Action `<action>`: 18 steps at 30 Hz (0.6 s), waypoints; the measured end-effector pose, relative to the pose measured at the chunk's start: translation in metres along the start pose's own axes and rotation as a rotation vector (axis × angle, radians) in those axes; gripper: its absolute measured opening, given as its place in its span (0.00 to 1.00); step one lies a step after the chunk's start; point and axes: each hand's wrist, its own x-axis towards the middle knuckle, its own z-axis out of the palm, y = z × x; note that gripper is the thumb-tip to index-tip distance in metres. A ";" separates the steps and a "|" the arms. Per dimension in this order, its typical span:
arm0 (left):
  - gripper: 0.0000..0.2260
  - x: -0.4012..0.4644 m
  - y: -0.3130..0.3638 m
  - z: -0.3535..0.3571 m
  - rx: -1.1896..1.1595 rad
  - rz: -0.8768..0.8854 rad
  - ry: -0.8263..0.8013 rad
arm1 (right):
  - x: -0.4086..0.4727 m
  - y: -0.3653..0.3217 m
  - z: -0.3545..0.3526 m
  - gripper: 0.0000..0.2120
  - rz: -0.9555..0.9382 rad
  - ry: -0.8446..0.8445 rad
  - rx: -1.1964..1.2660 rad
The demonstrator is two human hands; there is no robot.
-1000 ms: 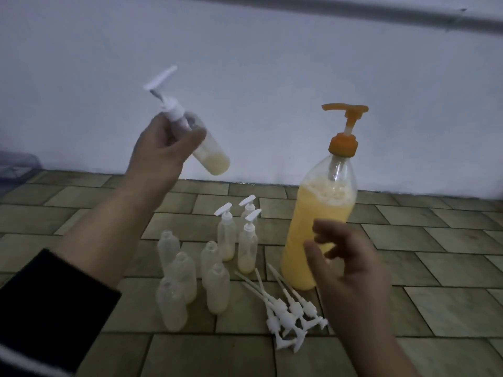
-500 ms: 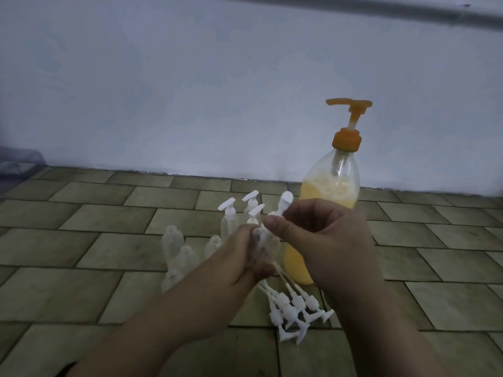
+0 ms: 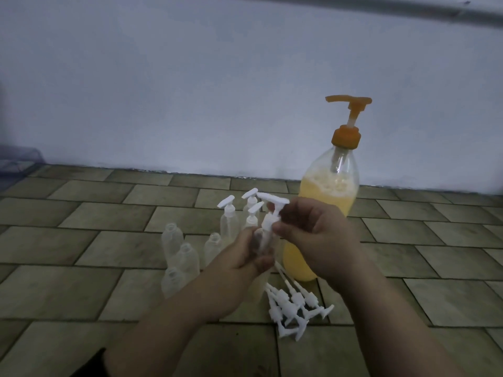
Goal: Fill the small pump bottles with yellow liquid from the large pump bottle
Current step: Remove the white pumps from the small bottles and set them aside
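Above the tiled floor [image 3: 81, 281], the left hand [image 3: 245, 257] grips a small pump bottle [image 3: 262, 240] upright while the right hand's [image 3: 313, 235] fingers [image 3: 288, 227] pinch its white pump cap [image 3: 270, 213], apparently seating it, just before the large pump bottle [image 3: 324, 213].

Your large pump bottle [image 3: 324, 213] holds foamy yellow liquid under an orange pump [image 3: 347, 123], small bottles [image 3: 179, 251] clear, loose pump heads [image 3: 294, 306] white, floor [image 3: 81, 268] olive-brown brick-pattern tiles, wall [image 3: 190, 91] pale blue-white.
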 end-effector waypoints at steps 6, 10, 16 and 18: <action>0.17 0.006 -0.007 0.009 0.055 -0.015 0.008 | -0.002 0.022 0.011 0.35 0.105 0.011 0.183; 0.13 0.002 -0.015 0.014 0.157 -0.049 0.091 | -0.001 0.033 0.007 0.37 0.116 0.106 0.107; 0.18 0.004 -0.027 0.025 0.365 -0.056 0.165 | -0.005 0.040 0.020 0.33 0.043 0.057 0.028; 0.17 0.006 -0.031 0.026 0.409 -0.079 0.179 | -0.003 0.043 0.019 0.33 0.028 0.084 0.029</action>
